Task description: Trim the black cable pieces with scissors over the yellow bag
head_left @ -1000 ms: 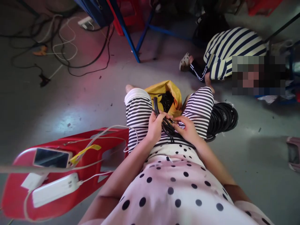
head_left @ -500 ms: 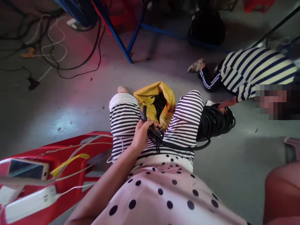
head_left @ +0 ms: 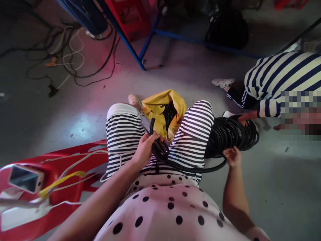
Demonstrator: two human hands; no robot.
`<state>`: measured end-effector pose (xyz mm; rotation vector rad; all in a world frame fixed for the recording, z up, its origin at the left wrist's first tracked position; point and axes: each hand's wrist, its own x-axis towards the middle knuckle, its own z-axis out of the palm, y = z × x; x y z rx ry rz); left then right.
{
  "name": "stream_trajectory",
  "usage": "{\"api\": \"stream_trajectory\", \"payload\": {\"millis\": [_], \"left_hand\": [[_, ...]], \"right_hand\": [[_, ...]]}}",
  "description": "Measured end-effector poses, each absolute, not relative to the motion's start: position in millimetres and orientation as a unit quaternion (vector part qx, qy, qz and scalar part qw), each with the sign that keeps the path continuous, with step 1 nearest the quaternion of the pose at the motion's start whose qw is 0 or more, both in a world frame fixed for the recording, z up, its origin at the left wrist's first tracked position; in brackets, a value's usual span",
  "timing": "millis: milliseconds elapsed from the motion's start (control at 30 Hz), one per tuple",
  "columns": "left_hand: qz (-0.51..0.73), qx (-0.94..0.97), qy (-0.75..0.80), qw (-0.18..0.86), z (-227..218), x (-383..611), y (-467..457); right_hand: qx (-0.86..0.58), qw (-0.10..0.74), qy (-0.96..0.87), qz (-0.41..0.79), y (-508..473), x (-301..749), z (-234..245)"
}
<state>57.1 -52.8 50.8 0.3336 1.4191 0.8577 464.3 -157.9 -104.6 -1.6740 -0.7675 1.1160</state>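
The grey floor (head_left: pixel 62 113) lies open on the left and in the near right corner. At its far edge it is crowded by two blue frame legs (head_left: pixel 130 50) and a tangle of loose cables. One red stool (head_left: pixel 75 157) lies at the near left, carrying one phone (head_left: pixel 25 178) and white leads.

One big coil (head_left: pixel 233 134) of black tube sits on the floor against the right knee, and one hand of a co-worker (head_left: pixel 247 116) rests on its far rim. One yellow bag (head_left: pixel 156 107) stands open between the two striped knees.

The left hand (head_left: pixel 145 150) has its grip pressed around a few small loops of black tube (head_left: pixel 162 152) over the lap. One strand runs from there across the right thigh to the big coil. The right hand (head_left: pixel 233 156) hangs just beside that strand, fingers curled; I cannot tell whether its grip has it.
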Motion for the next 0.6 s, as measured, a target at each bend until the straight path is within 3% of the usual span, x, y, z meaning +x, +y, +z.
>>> {"api": "stream_trajectory", "payload": {"millis": [100, 233, 433, 600], "left_hand": [[0.393, 0.150, 0.621, 0.661, 53, 56, -52], [0.409, 0.170, 0.597, 0.669, 55, 54, -51], [0.425, 0.177, 0.580, 0.672, 56, 49, -54], [0.440, 0.177, 0.568, 0.673, 53, 44, -55]], "right_hand": [[-0.663, 0.492, -0.293, 0.482, -173, 386, -120], [-0.696, 0.506, -0.271, 0.432, -185, 340, -101], [-0.727, 0.430, -0.366, 0.391, -140, 322, -20], [-0.587, 0.477, -0.481, 0.443, -105, 253, 77]]}}
